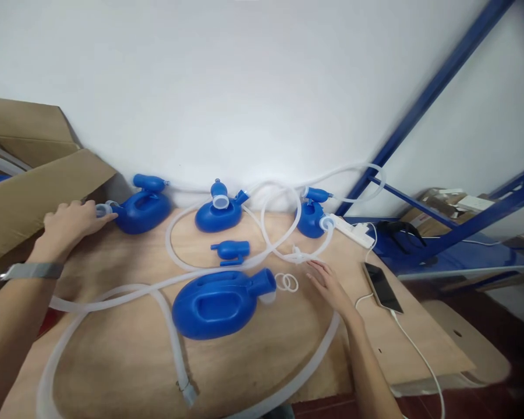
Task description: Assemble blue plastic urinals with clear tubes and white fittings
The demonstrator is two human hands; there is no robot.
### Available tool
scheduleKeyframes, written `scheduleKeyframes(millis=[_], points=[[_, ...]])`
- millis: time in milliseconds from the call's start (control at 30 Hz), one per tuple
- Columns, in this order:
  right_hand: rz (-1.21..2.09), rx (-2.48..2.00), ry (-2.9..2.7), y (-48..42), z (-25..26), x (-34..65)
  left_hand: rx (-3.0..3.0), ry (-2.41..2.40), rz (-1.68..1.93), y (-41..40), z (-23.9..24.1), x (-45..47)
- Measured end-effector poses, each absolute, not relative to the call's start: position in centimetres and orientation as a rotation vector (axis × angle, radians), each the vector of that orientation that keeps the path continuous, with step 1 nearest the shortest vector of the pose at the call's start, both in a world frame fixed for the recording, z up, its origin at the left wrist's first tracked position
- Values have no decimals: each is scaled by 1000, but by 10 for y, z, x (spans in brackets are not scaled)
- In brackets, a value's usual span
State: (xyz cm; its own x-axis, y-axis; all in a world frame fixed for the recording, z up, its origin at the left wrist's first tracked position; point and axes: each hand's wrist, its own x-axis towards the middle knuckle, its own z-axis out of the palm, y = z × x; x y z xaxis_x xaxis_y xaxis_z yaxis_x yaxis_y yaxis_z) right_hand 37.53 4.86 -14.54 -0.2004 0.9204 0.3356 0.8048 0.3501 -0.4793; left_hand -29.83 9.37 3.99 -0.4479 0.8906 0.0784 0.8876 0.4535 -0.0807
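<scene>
At the far left, my left hand [72, 226] curls beside the box, its thumb and fingers around the clear neck cap [102, 209] of a blue plastic urinal bottle [143, 212]. Some of its fingertips are hidden. My right hand [330, 286] has its fingers stretched out low over the table, beside a bundle of translucent tube [297, 255], and holds nothing. Between the hands a larger-looking blue bottle [216, 305] lies on its side, mouth to the right. White rings [287, 282] lie by its mouth. A loose blue spouted piece [232, 250] lies behind it.
Two more blue bottles [218, 215] [309, 221] stand along the wall. Long tubing [55, 361] loops across the table [126, 349]. An open cardboard box [30, 198] stands left. A phone [382, 287] on a cable and a power strip [353, 231] lie right, near a blue metal frame [419, 107].
</scene>
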Motion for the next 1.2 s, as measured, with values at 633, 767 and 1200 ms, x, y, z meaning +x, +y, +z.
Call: scheduleKeyframes(millis=[633, 767, 1200], points=[[515, -801, -2524, 61, 37, 216, -1791, -2612, -72, 75, 23, -291], [500, -555, -2689, 72, 39, 170, -1845, -2686, -13, 108, 28, -291], [464, -530, -2967, 67, -22, 119, -1896, -2527, -514, 145, -1, -292]])
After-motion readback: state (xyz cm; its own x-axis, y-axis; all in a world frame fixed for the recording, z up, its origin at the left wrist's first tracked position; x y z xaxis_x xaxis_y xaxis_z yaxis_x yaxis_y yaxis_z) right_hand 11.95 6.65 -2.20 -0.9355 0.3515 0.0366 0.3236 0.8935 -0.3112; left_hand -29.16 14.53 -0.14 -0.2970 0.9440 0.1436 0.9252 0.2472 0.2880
